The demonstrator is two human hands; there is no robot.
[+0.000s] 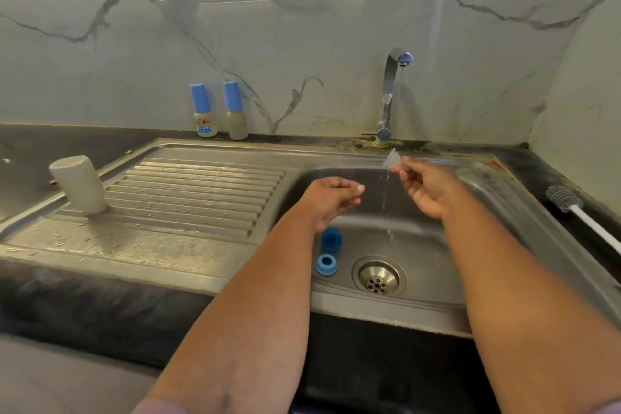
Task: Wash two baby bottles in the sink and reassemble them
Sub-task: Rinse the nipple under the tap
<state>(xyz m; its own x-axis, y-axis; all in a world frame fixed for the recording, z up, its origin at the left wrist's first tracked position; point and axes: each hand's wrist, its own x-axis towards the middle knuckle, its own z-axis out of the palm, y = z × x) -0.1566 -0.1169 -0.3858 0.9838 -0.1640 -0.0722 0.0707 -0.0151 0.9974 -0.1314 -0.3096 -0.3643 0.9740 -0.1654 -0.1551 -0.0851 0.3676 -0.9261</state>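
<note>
My right hand pinches a small clear silicone teat under the thin stream of water from the tap. My left hand hovers over the basin with its fingers loosely curled and holds nothing. A blue cap and a blue screw ring lie on the floor of the sink, left of the drain. An empty bottle body stands upside down on the draining board. Two assembled bottles with blue caps stand against the back wall.
A bottle brush with a white handle lies on the dark counter to the right of the sink. The marble-look wall rises close behind the tap. Water drops cover the draining board.
</note>
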